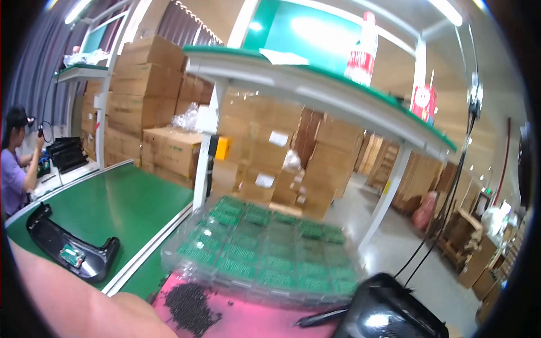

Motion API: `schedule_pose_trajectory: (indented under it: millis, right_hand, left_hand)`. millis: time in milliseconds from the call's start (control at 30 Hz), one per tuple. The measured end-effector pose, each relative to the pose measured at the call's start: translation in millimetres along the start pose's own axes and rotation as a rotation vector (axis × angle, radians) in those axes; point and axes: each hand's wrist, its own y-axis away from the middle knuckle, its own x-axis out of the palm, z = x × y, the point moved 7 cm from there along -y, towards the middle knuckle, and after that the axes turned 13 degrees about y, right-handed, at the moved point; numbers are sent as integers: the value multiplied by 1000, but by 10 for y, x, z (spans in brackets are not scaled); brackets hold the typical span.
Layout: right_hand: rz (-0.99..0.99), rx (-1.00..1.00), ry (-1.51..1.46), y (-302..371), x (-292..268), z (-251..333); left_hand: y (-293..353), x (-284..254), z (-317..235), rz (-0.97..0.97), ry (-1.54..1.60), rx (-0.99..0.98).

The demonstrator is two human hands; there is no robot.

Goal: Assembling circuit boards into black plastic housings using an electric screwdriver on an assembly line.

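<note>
Across the lower left corner stretches my left arm (84,298), its skin blurred and close; the fingers lie below the picture's edge or are hidden. Near it is a pile of small black screws or similar tiny parts (191,310) on a pink mat (256,318). A glossy black plastic housing (389,310) stands tilted at the lower right. Beside it, a black rod-like tool (324,317) with a thin tip points left over the mat. My right hand does not show plainly; a small tan patch at the housing's lower right edge is too small to make out.
A clear plastic tray (259,284) of green circuit boards stands behind the mat. Another black housing (73,250) with a small board lies on the green bench (141,191). Overhead runs a shelf (315,79) with a bottle (362,53). A person (17,163) sits far left; cables hang right.
</note>
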Motion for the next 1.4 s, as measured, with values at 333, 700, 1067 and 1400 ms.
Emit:
schedule_pose_trajectory:
  millis: [333,700,1067,1400]
  right_hand:
    - [271,-591,46,-803,1095,1197]
    - [129,-469,-336,-1737,950,2213]
    - [-39,-284,114,-4057,2359,2762]
    - [318,-296,484,-4864,3301,3035]
  left_hand:
    - [781,21,-278,-30,199,-451]
    - [2017,905,-900,971,453,-1239]
    - [2698,876,-1545,1237,624,-1157]
    - [2656,798,-1482,1262,531,-989]
